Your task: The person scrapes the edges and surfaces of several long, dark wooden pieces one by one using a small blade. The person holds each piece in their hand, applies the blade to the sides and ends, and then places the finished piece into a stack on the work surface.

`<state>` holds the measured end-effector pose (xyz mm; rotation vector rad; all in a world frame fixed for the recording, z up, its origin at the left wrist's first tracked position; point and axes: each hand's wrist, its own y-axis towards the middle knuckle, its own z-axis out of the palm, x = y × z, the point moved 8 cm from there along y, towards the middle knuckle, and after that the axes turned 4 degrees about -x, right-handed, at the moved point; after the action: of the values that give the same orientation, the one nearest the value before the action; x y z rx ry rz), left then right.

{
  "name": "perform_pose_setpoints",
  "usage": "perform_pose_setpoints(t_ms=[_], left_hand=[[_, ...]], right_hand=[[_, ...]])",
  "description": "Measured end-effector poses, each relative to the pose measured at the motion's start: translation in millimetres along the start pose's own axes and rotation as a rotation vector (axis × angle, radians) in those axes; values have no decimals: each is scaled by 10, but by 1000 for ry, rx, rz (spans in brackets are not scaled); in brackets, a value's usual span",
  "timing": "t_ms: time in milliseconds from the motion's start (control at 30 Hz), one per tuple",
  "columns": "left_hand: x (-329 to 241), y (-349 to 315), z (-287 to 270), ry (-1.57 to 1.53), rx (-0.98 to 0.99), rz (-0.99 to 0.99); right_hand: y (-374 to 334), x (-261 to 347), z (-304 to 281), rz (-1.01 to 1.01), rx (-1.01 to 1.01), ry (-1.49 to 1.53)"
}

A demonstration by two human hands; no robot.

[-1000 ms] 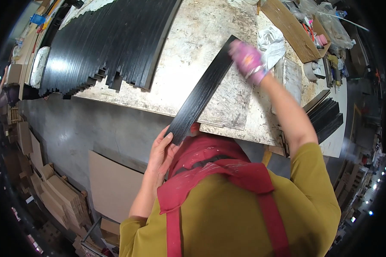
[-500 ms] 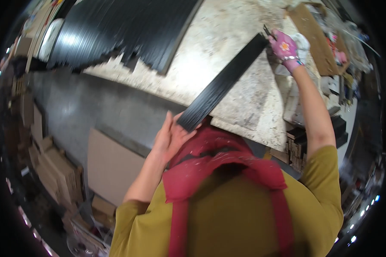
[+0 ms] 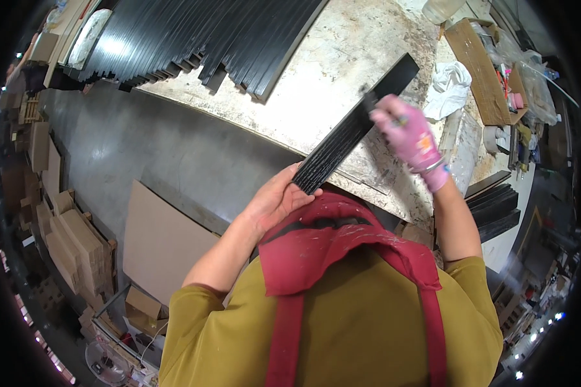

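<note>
A long black strip of board slants from near my body out over the worktable. Its near end rests in my bare left hand, with the fingers curled under and round it. My right hand, in a pink glove with a flower print, is closed on a small dark hand tool. The tool is at the strip's upper face, past its middle; blur hides what kind it is. White streaks show along the strip's near half.
Several black strips lie side by side at the table's far left. A white cloth and an open cardboard box are at the right of the stained worktable. More black strips are stacked beside my right forearm. Flat cardboard stands at left.
My right hand with the tool has moved from the strip's far end back toward me along it. My left hand still holds the near end. The view has shifted slightly.
</note>
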<state>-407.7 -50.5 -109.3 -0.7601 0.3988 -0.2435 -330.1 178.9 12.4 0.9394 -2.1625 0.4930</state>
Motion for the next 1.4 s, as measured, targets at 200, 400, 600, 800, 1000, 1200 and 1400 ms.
perform_pose_setpoints(t_ms=[200, 400, 600, 800, 1000, 1200, 1400], left_hand=[[-630, -224, 30, 984, -363, 852], [-613, -286, 16, 1282, -557, 1096], [-522, -196, -249, 1106, -585, 1048], [-533, -262, -292, 1071, -557, 1020], [-499, -247, -211, 1095, -496, 1073], [-534, -273, -231, 1161, -514, 1090], [-471, -243, -231, 1148, -479, 1210]], right_hand=[[97, -802, -522, 2, -314, 76], [378, -1330, -597, 238, -285, -506], [-84, -544, 815, 108, 129, -498], [89, -594, 253, 12, -162, -89], [37, -581, 401, -18, -57, -587], [-455, 298, 1453, -381, 174, -284], [-470, 300, 1380, -353, 97, -492]])
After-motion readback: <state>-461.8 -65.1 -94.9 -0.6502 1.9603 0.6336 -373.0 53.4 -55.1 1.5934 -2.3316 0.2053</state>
